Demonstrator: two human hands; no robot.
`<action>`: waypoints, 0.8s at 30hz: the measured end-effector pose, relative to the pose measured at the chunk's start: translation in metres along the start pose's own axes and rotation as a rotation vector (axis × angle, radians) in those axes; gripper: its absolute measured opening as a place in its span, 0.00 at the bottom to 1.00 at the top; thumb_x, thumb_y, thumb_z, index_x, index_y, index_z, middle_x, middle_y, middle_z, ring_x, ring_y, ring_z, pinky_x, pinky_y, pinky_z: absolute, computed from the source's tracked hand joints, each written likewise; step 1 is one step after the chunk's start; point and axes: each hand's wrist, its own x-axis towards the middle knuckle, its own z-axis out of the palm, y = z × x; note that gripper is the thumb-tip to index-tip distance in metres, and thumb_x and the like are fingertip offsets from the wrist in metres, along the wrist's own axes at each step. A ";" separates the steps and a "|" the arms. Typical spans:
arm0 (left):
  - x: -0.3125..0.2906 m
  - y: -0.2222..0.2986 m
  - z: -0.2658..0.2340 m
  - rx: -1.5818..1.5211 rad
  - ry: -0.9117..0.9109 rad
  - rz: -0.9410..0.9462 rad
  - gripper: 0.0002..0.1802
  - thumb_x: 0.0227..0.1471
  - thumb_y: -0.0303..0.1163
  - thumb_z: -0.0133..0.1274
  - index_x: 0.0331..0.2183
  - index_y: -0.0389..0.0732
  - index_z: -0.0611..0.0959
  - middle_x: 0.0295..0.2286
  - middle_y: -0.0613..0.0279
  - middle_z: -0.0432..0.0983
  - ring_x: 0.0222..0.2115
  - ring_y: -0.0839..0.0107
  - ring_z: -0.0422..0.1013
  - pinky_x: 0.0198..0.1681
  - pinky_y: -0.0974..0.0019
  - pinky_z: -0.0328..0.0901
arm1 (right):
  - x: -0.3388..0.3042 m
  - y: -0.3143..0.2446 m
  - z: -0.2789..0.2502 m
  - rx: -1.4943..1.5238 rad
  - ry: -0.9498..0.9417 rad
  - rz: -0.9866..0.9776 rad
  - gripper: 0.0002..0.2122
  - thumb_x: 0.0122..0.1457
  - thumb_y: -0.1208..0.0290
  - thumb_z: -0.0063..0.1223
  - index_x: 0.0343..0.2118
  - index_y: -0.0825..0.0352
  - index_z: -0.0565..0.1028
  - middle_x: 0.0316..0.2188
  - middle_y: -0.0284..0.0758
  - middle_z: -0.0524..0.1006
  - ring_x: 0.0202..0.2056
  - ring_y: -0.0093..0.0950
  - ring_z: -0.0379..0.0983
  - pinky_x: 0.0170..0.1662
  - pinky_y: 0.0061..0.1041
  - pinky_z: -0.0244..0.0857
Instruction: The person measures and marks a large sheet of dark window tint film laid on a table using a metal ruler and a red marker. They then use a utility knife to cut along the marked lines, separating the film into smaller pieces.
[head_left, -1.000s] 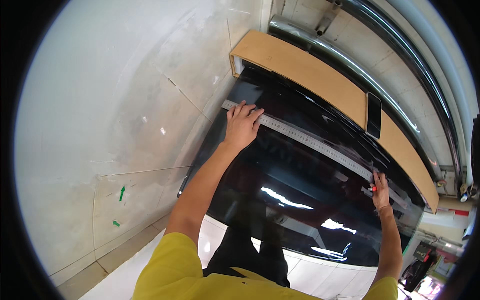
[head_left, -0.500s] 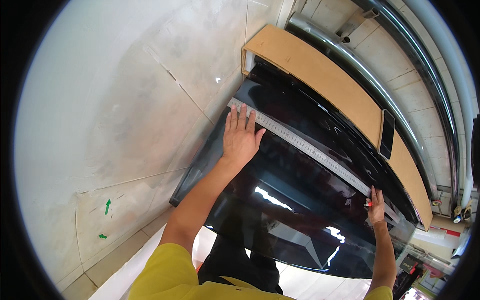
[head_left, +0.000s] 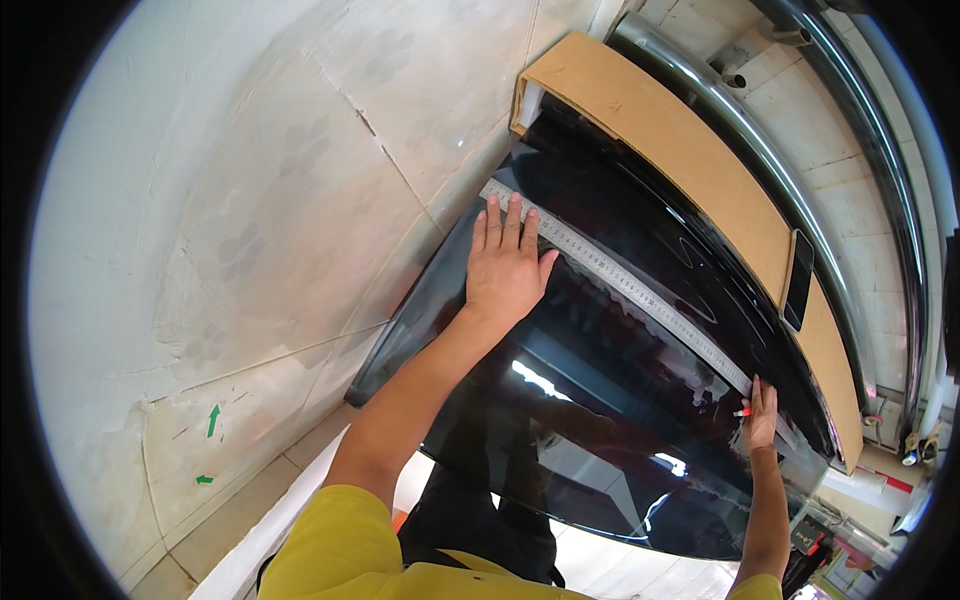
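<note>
A long steel ruler (head_left: 655,306) lies slantwise across a sheet of glossy dark film (head_left: 600,420). My left hand (head_left: 505,275) rests flat near the ruler's far left end, its fingers stretched out and the tips on the ruler. At the ruler's near right end, my right hand (head_left: 762,425) has its fingertips against the ruler's edge. Its fingers are closed on a small tool with a red part (head_left: 742,412), mostly hidden by the hand, so I cannot tell its kind. The film runs out from beside a long brown cardboard box (head_left: 680,140).
A phone (head_left: 797,280) lies on the box. Beyond the box run long shiny metal tubes (head_left: 745,125) in front of a tiled surface. A pale wall (head_left: 290,220) with green arrow stickers borders the left side. Assorted items crowd the lower right corner.
The whole view has shifted a little, so the box, ruler and film sit slightly farther right. Both hands keep their places on the ruler. Reflections on the film have changed shape.
</note>
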 end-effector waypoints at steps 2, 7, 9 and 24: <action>0.000 0.000 0.000 -0.008 0.004 -0.005 0.35 0.62 0.48 0.58 0.60 0.31 0.79 0.65 0.37 0.66 0.68 0.35 0.58 0.71 0.40 0.51 | 0.001 0.000 -0.001 0.003 -0.018 0.002 0.30 0.60 0.83 0.58 0.67 0.73 0.67 0.53 0.50 0.72 0.53 0.51 0.71 0.58 0.43 0.68; 0.000 0.000 0.000 -0.012 -0.044 -0.013 0.35 0.65 0.51 0.53 0.61 0.31 0.79 0.67 0.36 0.63 0.70 0.34 0.54 0.73 0.39 0.46 | 0.002 -0.001 -0.007 0.015 -0.083 0.019 0.31 0.60 0.83 0.58 0.68 0.73 0.66 0.53 0.50 0.72 0.54 0.51 0.70 0.58 0.42 0.68; 0.000 0.000 -0.001 -0.013 -0.053 -0.016 0.36 0.65 0.51 0.53 0.61 0.31 0.78 0.67 0.36 0.63 0.70 0.34 0.53 0.73 0.39 0.45 | 0.002 0.000 -0.007 0.000 -0.084 -0.001 0.31 0.60 0.82 0.58 0.68 0.73 0.65 0.54 0.51 0.71 0.54 0.51 0.70 0.59 0.43 0.67; 0.003 -0.002 0.001 0.094 -0.040 0.062 0.33 0.66 0.48 0.54 0.63 0.36 0.76 0.66 0.42 0.65 0.69 0.38 0.57 0.69 0.41 0.53 | 0.020 -0.143 -0.041 0.498 0.126 0.798 0.17 0.71 0.71 0.55 0.60 0.68 0.72 0.40 0.49 0.82 0.38 0.44 0.81 0.42 0.35 0.74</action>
